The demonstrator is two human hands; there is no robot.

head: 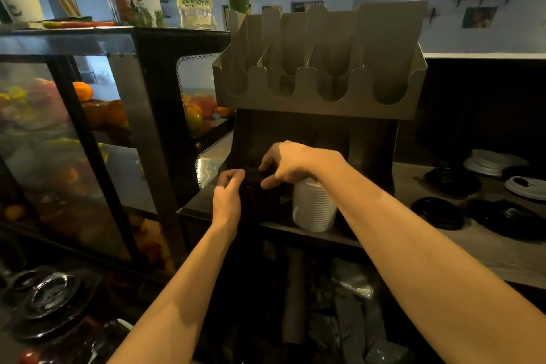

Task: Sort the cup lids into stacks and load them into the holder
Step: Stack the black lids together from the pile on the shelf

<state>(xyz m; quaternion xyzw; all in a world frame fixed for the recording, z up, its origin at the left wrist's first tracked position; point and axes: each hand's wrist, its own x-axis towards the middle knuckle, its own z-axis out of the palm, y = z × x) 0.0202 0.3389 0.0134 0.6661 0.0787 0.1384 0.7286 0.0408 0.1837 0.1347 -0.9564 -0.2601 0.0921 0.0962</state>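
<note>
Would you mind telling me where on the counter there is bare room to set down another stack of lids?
The clearest bare patch of counter lies between the white lid stack and the black lids. Further right it is crowded with black and white lids. Left of the white stack, both hands work a dark stack.

The holder (319,97) looks like dull brushed metal, the black lids (437,213) glossy plastic, the white stack (313,207) matt.

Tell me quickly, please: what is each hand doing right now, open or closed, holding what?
Left hand: closed on the side of the black lid stack.
Right hand: closed on the top of the same stack.
</note>
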